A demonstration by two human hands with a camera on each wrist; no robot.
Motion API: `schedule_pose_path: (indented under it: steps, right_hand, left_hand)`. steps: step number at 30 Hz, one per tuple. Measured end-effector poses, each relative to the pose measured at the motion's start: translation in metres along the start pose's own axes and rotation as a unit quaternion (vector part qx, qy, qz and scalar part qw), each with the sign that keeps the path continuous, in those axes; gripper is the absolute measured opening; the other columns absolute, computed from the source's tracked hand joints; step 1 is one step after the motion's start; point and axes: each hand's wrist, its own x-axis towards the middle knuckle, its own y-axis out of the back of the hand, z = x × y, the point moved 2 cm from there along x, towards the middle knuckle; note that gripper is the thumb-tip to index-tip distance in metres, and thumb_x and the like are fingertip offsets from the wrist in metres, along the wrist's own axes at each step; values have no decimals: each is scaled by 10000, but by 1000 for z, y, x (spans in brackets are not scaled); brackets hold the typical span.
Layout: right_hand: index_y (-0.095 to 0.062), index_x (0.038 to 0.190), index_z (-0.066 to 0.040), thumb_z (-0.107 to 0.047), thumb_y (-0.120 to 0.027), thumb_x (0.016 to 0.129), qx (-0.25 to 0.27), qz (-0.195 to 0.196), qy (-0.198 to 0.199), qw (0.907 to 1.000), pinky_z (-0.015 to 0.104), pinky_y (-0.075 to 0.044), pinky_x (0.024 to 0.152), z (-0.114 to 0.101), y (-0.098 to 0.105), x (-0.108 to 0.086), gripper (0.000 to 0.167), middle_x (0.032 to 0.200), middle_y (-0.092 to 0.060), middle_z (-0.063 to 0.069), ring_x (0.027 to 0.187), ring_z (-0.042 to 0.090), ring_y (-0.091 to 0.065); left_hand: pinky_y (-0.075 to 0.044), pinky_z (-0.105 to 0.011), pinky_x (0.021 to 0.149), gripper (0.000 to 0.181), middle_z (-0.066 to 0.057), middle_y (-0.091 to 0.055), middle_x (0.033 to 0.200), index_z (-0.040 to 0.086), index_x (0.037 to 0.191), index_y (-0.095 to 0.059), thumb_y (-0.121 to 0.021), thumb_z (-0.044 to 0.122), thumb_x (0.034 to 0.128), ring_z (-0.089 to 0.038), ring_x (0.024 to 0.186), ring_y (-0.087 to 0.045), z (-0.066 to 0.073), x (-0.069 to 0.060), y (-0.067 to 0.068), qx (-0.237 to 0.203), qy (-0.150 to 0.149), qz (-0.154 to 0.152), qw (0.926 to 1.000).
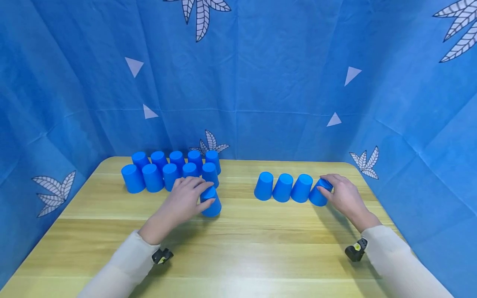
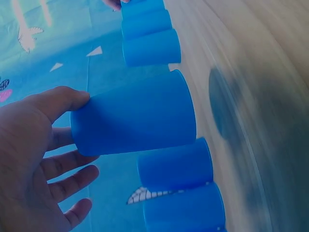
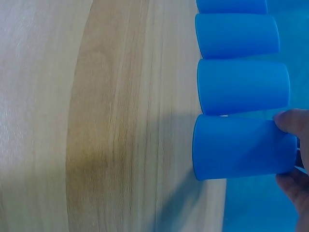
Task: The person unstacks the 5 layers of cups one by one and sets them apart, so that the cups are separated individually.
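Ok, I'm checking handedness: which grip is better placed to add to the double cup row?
Probably the left grip: it holds a cup in front of the double row. The right grip is farther off, pinching a different cup.

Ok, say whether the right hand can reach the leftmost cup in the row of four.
Probably not yet: the right hand grips the row's rightmost cup, and two cups separate it from the leftmost cup.

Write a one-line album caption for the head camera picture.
Left hand grips one upside-down cup, right hand another, with more blue cups on the wooden table.
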Motion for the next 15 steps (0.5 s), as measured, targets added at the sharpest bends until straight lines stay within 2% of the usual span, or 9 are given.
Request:
schedule_pose_path:
  steps: [6,15]
  right_hand:
    - [-591,1275,36,-229,-685,929,-46,-93,-40,9999,614,-432,927,-1,0,1,445,1268,-572,282,1153,487,-528]
    - [-574,1297,42,-250,-681,926,-96,-179,-203,9996,621,-441,907,0,0,2,485,1295,-552,295,1148,505,-529]
  left_hand:
    - [-368,-559,957,545,-115,-603,1281,129,1333,-609,-702,427,886,-343,1224,-502,-17,-17,6,43,216,-5,9998]
    - [-350,-590,959,543,-165,-597,1269,93,1326,-606,-718,387,884,-396,1218,-485,-48,-39,15,23,728,13,9973]
